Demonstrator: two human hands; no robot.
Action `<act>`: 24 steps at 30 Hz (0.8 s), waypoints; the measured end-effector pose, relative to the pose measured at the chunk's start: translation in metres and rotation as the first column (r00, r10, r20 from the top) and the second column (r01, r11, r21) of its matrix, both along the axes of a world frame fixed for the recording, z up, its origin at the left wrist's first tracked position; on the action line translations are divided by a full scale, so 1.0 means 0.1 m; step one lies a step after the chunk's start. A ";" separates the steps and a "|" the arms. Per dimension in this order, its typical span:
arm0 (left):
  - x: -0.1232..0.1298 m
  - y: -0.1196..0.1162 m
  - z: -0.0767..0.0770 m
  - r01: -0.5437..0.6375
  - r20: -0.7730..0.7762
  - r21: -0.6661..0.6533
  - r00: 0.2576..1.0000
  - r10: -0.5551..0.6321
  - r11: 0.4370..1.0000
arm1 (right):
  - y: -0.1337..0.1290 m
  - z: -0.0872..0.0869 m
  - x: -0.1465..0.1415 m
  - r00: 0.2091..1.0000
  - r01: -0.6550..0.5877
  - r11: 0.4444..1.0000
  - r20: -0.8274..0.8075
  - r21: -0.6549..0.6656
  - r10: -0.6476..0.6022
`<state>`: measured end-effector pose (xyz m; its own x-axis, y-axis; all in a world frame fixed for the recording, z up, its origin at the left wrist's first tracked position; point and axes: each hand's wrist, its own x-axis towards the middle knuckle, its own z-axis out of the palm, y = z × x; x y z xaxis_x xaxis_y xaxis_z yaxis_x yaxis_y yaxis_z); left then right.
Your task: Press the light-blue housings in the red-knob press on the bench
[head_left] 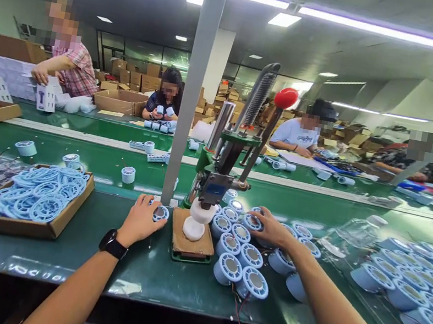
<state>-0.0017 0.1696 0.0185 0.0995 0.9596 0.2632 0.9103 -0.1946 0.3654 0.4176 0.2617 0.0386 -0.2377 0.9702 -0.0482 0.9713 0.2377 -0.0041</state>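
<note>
Left of the hand press (216, 184), my left hand (142, 220) has its fingers round a blue round part (161, 213) with a slotted rim. My right hand (269, 228) grips another blue part (253, 222) at the back of a cluster right of the press. A white lower die (193, 229) sits on the press's brown base pad, with nothing on it. The white upper die (203, 211) hangs just above. Several blue housings (250, 256) stand beside the press, some with thin wires.
At the left lies a cardboard tray (76, 210) heaped with blue rings. More housings (407, 290) and a clear plastic bottle (354, 234) stand at the right. A grey post (196, 86) rises behind the press. Several people work across the green conveyor (94, 163), where loose parts lie.
</note>
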 end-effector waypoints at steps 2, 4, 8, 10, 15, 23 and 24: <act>0.02 -0.10 0.02 0.041 0.012 -0.029 0.999 -0.041 0.999 | -0.01 0.02 0.04 1.000 0.009 1.000 -0.025 -0.003 -0.010; 0.04 -0.23 0.02 0.067 0.023 -0.047 0.998 -0.066 0.997 | -0.06 0.09 0.10 0.998 0.039 0.999 -0.046 0.003 -0.039; 0.06 -0.52 0.04 0.084 0.075 -0.115 0.994 -0.076 0.990 | -0.50 0.32 -0.02 0.987 0.135 0.981 -0.105 0.143 -0.120; 0.05 -0.64 0.06 0.116 0.127 -0.161 0.987 -0.096 0.980 | -0.89 0.39 -0.36 0.972 0.068 0.956 -0.236 0.287 0.002; -0.08 -0.78 0.03 0.216 0.383 -0.104 0.909 -0.161 0.971 | -1.67 0.18 -1.83 0.771 -0.408 0.855 -0.381 0.321 0.511; -0.42 -0.81 -0.23 0.017 0.746 -0.123 0.661 0.081 0.992 | -1.53 -0.05 -2.78 0.801 -0.517 0.835 -0.236 0.190 0.550; -0.46 -0.81 -0.28 -0.037 0.767 -0.134 0.629 0.127 0.990 | -1.56 -0.04 -2.74 0.798 -0.524 0.824 -0.217 0.214 0.563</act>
